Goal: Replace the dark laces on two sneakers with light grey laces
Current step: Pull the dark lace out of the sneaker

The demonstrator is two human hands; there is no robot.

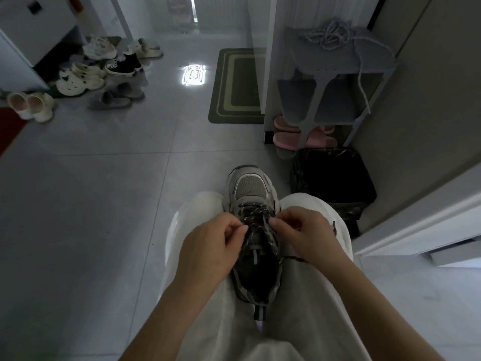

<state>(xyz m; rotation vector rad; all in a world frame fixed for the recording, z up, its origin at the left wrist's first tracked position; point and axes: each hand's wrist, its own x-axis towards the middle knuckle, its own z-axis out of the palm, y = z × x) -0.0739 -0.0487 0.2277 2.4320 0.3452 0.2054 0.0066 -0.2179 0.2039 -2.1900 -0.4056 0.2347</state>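
A grey shoe rack (338, 61) stood against the wall on the right. The light grey laces (328, 35) were heaped on its top shelf (one strand hung down over the side), and pink slippers (289, 138) sat on the bottom tier. Just beside it was a bin (335, 183) lined with a dark bag; its contents could not be made out. The pale tiled floor (104, 191) carried a green mat (234, 84) by the rack and a scatter of shoes (86, 74) far left. The grey sneaker (250, 188) lay toe-forward on the person's lap, between thighs in pale trousers (299, 308), with the dark laces (256, 212) threaded through it. The left hand (208, 246) and right hand (307, 233) each pinched a strand of those laces between thumb and forefinger, at the middle eyelets.
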